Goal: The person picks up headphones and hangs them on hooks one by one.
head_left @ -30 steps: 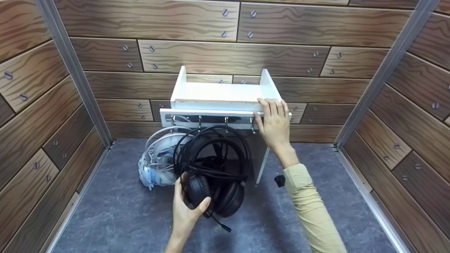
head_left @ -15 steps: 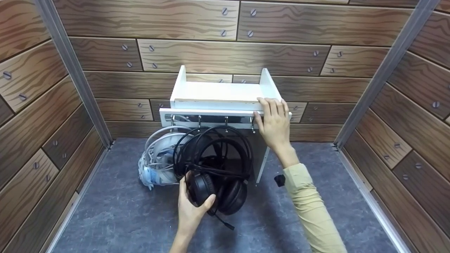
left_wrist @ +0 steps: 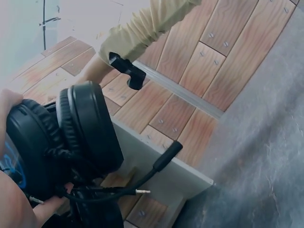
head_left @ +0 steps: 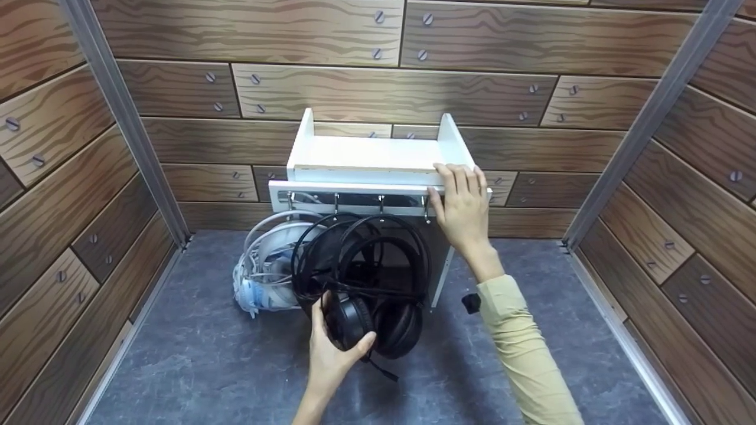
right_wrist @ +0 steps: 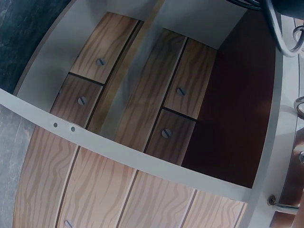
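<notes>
My left hand (head_left: 331,354) wraps its fingers round the black headset (head_left: 369,283). My right hand (head_left: 463,206) lies flat and open on the white rack (head_left: 366,162).

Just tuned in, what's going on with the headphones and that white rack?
A person's left hand grips an ear cup of the black headset, whose headband loops up by the metal hooks under the white rack; whether it rests on a hook is unclear. The right hand rests on the rack's front right edge. A white headset sits to the left below the hooks, on the grey floor.
</notes>
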The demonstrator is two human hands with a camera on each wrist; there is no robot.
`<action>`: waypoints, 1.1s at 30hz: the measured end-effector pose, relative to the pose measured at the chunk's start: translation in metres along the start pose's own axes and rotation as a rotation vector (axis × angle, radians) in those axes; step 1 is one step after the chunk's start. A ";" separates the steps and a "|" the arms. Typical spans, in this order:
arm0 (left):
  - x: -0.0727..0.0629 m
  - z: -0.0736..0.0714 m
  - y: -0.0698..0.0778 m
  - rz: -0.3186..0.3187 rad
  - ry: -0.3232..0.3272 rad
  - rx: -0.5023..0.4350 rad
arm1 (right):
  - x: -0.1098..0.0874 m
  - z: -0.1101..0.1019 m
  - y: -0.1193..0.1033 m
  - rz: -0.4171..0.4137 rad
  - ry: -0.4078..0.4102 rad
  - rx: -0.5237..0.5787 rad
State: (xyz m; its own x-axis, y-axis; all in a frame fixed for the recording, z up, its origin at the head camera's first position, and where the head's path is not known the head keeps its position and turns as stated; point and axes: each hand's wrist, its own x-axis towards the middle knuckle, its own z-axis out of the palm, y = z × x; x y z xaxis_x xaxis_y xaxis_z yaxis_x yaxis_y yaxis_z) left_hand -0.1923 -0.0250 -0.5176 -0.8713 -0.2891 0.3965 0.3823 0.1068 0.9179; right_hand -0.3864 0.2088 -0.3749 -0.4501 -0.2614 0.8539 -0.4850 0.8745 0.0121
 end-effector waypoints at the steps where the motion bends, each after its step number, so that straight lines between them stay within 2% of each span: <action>1: 0.000 0.001 0.000 0.005 -0.002 0.021 | 0.000 0.000 0.000 -0.001 0.001 0.000; 4: -0.002 0.004 -0.001 0.026 0.005 0.093 | 0.000 0.000 0.000 -0.003 0.003 0.000; 8: -0.006 0.012 -0.003 0.088 0.033 0.164 | 0.000 0.001 0.000 -0.004 0.002 -0.001; 13: -0.009 0.023 -0.008 0.168 0.059 0.189 | 0.000 0.001 0.000 -0.001 -0.001 -0.002; 20: -0.013 0.032 -0.013 0.174 0.081 0.234 | 0.000 0.001 0.000 -0.003 -0.006 -0.011; 26: -0.015 0.038 -0.014 0.253 0.176 0.392 | 0.000 0.001 -0.002 -0.004 -0.002 -0.008; 29: -0.017 0.040 -0.014 0.265 0.207 0.458 | 0.000 0.001 -0.002 -0.003 -0.005 -0.008; 33: -0.017 0.040 -0.015 0.282 0.209 0.460 | 0.001 0.000 -0.001 0.000 -0.002 -0.005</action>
State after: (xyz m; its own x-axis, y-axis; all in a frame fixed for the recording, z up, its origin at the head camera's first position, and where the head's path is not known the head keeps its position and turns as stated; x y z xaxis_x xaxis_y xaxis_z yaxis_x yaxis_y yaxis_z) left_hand -0.1954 0.0160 -0.5375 -0.6579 -0.3663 0.6581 0.3772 0.5961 0.7088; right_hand -0.3863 0.2082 -0.3743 -0.4512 -0.2620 0.8531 -0.4809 0.8767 0.0149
